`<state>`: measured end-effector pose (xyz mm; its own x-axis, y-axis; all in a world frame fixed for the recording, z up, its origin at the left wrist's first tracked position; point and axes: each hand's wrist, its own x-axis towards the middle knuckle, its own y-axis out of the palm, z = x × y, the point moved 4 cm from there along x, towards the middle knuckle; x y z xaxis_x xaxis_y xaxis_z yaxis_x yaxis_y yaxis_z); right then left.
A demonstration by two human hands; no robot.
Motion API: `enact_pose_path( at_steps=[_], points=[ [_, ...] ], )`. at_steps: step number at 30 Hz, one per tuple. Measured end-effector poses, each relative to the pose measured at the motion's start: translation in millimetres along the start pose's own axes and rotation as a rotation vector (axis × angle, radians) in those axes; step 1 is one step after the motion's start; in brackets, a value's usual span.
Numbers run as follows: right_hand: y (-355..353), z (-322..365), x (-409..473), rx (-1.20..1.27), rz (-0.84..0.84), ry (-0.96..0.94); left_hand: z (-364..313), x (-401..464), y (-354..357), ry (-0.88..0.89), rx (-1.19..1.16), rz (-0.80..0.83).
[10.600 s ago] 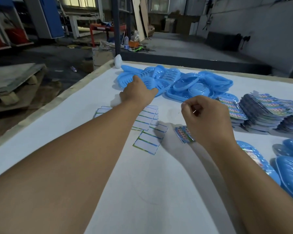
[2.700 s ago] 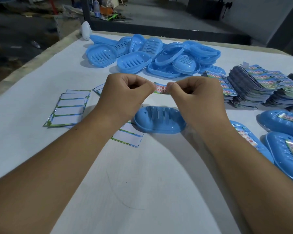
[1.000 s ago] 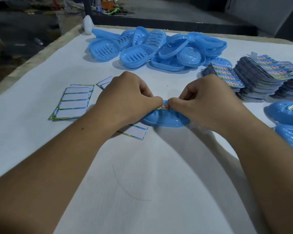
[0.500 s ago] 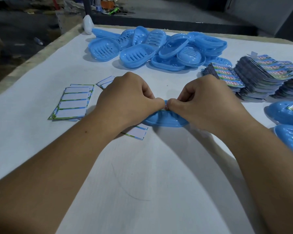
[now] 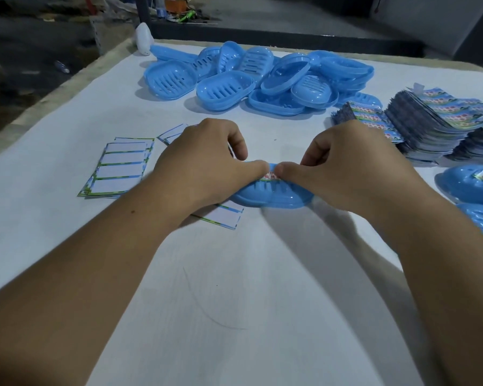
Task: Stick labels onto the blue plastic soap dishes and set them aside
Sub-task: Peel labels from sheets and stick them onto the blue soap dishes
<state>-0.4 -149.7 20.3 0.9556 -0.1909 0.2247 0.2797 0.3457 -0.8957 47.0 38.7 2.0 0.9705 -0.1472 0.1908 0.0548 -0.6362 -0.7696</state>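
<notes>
A blue oval plastic soap dish with slots (image 5: 271, 195) lies upside down on the white-covered bench (image 5: 234, 302), close in front of the person. The left hand (image 5: 204, 162) and the right hand (image 5: 346, 165) meet over it, fingers curled, their thumb tips pressing a small printed paper label (image 5: 271, 176) onto its top; the thumbs cover most of the label, and the hands hide both ends of the dish. Under the left wrist a white backing sheet with a green edge (image 5: 223, 214) sticks out beside the dish, and further left lies a small pile of similar peeled backing sheets (image 5: 120, 165). At the far side of the bench sits a heap of unlabelled blue plastic soap dishes (image 5: 257, 76), with a white rounded object (image 5: 143, 39) at the bench corner next to it. To the right stand thick stacks of colourful printed label sheets (image 5: 441, 121), and nearer, at the right edge, two blue soap dishes already bearing labels (image 5: 471, 185).
</notes>
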Motion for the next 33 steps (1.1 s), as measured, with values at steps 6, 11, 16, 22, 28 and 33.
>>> enact_pose_path(
  at_steps=[6,11,16,22,28,33],
  points=[
    [2,-6,7,0.311,0.0,-0.019,8,4,-8,-0.024,-0.142,-0.174],
    [13,11,-3,0.317,0.234,-0.243,5,4,-15,0.045,0.004,-0.259],
    [22,19,-10,0.218,0.339,-0.342,4,3,-14,0.122,0.009,-0.3],
    [21,24,-14,0.199,0.239,-0.302,6,5,-14,0.194,0.034,-0.35],
    [-1,16,-17,0.076,0.064,-0.224,10,6,-11,0.23,0.042,-0.354],
    [-33,-26,-28,-0.103,-0.025,-0.063,22,14,-3,0.237,0.006,-0.401]
  ],
)
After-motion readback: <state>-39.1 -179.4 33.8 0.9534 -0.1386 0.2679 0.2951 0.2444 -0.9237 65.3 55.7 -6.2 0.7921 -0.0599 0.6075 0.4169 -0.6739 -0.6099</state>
